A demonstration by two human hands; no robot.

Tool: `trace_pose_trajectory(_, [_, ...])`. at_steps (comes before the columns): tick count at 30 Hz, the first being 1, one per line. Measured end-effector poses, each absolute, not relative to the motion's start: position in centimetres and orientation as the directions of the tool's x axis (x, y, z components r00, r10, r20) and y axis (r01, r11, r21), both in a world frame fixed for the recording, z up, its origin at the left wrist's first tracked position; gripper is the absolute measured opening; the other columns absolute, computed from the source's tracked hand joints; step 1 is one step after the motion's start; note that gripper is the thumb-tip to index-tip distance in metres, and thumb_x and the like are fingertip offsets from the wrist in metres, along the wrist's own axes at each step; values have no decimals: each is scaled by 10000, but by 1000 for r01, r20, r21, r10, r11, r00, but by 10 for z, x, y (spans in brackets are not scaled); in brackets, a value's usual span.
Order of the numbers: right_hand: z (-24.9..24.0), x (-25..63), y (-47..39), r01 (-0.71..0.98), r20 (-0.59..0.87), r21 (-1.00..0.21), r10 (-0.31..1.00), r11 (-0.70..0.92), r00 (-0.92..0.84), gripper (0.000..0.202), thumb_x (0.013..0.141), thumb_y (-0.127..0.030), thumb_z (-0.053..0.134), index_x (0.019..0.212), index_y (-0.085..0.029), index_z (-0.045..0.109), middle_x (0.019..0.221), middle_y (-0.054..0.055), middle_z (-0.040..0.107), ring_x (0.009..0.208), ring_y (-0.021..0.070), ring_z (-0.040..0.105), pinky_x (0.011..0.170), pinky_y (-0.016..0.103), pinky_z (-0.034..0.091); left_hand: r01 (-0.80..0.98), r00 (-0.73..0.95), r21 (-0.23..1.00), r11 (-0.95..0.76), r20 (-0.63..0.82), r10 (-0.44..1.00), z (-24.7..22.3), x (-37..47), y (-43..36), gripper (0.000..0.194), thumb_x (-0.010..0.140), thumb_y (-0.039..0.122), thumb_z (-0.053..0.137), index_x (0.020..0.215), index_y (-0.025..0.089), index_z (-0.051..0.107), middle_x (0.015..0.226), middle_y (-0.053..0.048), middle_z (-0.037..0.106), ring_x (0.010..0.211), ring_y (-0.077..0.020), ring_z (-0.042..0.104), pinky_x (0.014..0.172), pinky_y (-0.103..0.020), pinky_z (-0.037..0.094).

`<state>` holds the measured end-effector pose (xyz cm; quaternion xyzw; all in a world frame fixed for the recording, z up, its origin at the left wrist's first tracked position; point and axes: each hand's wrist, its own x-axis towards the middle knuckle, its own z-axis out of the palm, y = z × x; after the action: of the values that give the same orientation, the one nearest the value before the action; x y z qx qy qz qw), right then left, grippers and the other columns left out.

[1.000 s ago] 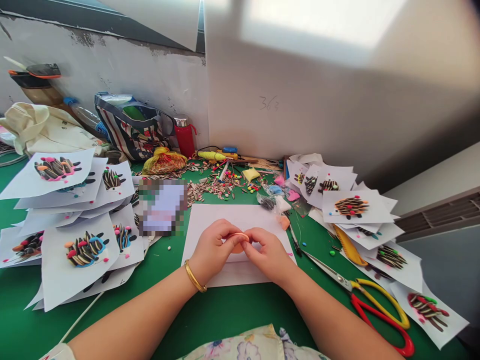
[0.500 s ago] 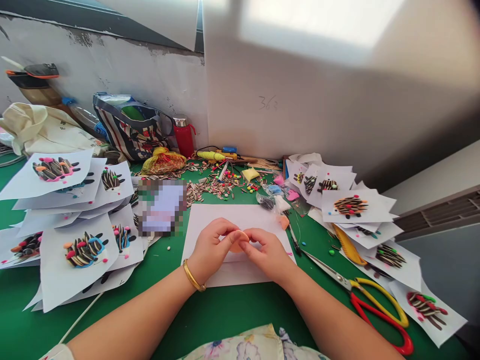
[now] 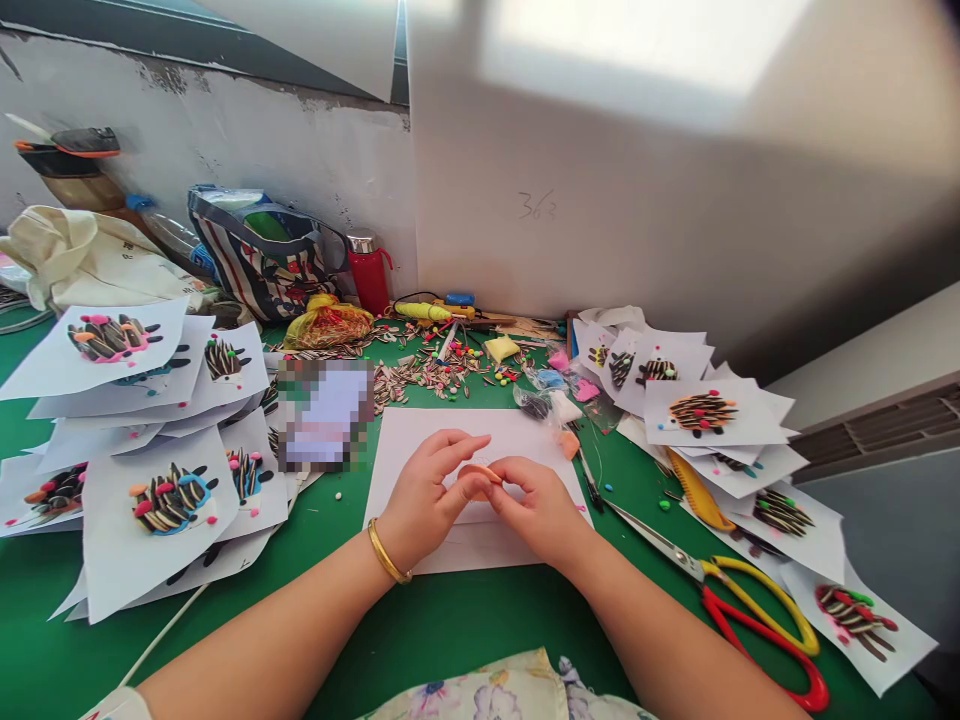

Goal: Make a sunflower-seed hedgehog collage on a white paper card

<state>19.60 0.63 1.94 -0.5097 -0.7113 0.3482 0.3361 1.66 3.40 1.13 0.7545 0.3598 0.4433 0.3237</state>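
Note:
A flat piece of orange modelling clay (image 3: pixel 480 471) is held over a white sheet of paper (image 3: pixel 405 430). My right hand (image 3: pixel 536 505) pinches its right side between thumb and fingers. On the other side, my left hand (image 3: pixel 435 490) has its thumb pressed at the clay's lower edge, with the index finger raised and stretched out above. The lower fingers of both hands are partly hidden. Another lump of orange clay (image 3: pixel 569 444) lies at the sheet's right edge.
Seed-decorated cards are stacked at left (image 3: pixel 161 560) and right (image 3: pixel 712 410). Scissors (image 3: pixel 697 570) lie open by my right forearm. Behind the sheet are scattered seeds (image 3: pixel 420 378), clay bags (image 3: pixel 534 402) and a red flask (image 3: pixel 367 275). A blurred phone (image 3: pixel 326 415) rests left.
My left index finger has lifted off the orange clay and straightened. The clay has tilted, so less of its face shows. My right hand stays nearly in place.

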Motion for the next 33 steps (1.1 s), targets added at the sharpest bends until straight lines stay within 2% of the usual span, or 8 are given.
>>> trace_pose_trajectory(5, [19,196,6,486,137,-835,953,257,-269,149,933,-289,530,905,-230,664,848,-1,669,795,152,587,711,256,439,268,345,817,-510,413,843,12,18,33,162,919,319,608,876,239,742,803,-21,622,792,-155,595,746,-291,493])
trace_pose_trajectory(10, [19,197,8,479,187,-824,944,302,-273,152,942,-297,527,908,-231,660,842,10,647,805,159,579,745,275,440,242,335,821,-517,429,839,11,18,33,235,931,312,584,1132,253,691,997,-52,639,914,-174,599,835,-325,499])
trace_pose_trajectory(15, [21,196,7,474,196,-821,937,317,-288,123,922,-321,572,923,-234,659,850,12,643,821,166,578,748,277,443,270,318,832,-485,398,861,12,18,32,141,914,292,611,879,236,735,808,-23,624,796,-159,594,740,-295,493])
trace_pose_trajectory(17, [21,196,6,460,177,-837,942,297,-286,122,919,-324,577,925,-234,658,874,9,653,840,164,585,761,272,446,250,308,849,-466,386,870,12,18,32,155,926,293,591,900,233,731,829,-27,640,821,-162,603,761,-301,496])
trace_pose_trajectory(21, [21,196,6,459,135,-854,955,247,-263,160,939,-281,519,857,-223,643,826,-8,662,789,149,588,722,256,441,228,326,857,-463,380,865,12,18,33,281,895,328,635,1163,250,668,973,-52,667,929,-193,608,840,-354,506])
trace_pose_trajectory(25, [21,196,6,478,138,-847,965,232,-224,126,901,-247,543,908,-224,667,899,7,691,856,166,604,753,266,449,262,347,857,-445,346,872,13,20,33,148,884,334,645,955,232,725,882,-42,670,857,-184,609,786,-333,500])
trace_pose_trajectory(28, [23,196,6,457,103,-869,973,189,-207,150,896,-272,541,938,-223,676,916,22,697,872,179,608,705,263,455,276,306,879,-389,304,902,15,21,34,189,904,341,608,817,206,707,806,-33,669,774,-166,604,724,-306,494])
trace_pose_trajectory(33, [25,197,7,444,99,-881,982,163,-163,139,888,-300,560,888,-215,669,874,20,691,835,173,603,703,262,454,254,303,884,-392,312,900,15,21,34,185,884,343,634,996,210,698,945,-47,684,834,-165,611,755,-300,503])
